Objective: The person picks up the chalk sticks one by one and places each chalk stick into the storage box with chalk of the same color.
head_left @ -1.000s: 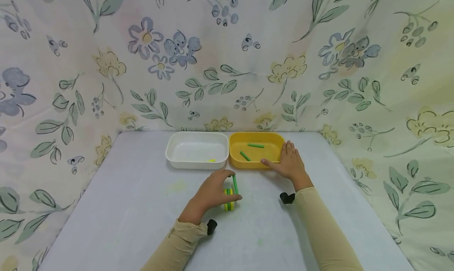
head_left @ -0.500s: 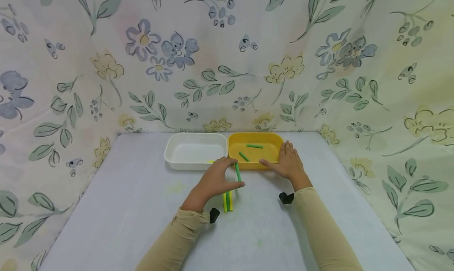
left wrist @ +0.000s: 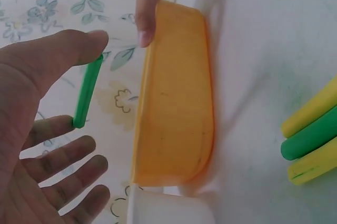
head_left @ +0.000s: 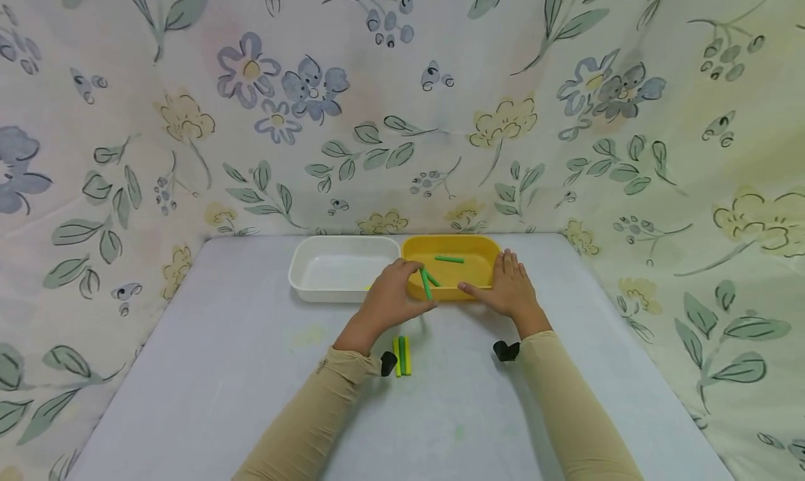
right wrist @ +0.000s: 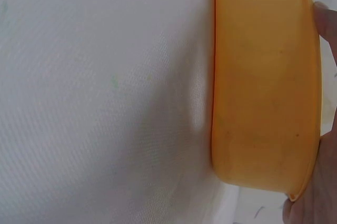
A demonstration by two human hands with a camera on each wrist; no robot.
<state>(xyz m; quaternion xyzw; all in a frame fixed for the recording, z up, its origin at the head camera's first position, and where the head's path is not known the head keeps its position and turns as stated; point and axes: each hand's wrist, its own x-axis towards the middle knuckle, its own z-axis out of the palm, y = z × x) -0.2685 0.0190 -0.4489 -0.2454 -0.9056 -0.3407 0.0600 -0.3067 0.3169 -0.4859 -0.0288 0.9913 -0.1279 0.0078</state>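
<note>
My left hand [head_left: 391, 296] pinches a short green stick [head_left: 425, 284] between thumb and index finger, over the front rim of the yellow tray [head_left: 450, 295]. In the left wrist view the other fingers are spread apart, and the green stick [left wrist: 88, 92] spans from thumb tip to index fingertip. My right hand [head_left: 512, 293] rests at the tray's front right corner, its fingers straight along the right side and the thumb at the front rim. Inside the tray lie two more green sticks [head_left: 449, 259], one partly overlapped by the held stick in the head view.
A white tray [head_left: 314, 296] adjoins the yellow one on the left, with a bit of yellow showing by my left hand. Nearer on the table, two yellow sticks [head_left: 397, 356] lie beside a green stick [head_left: 402, 355] in a row. Floral cloth [head_left: 377, 180] rises behind.
My left hand has carried the green stick forward, away from the row of sticks, up to the yellow tray's front rim. The right hand has stayed at the tray's corner.
</note>
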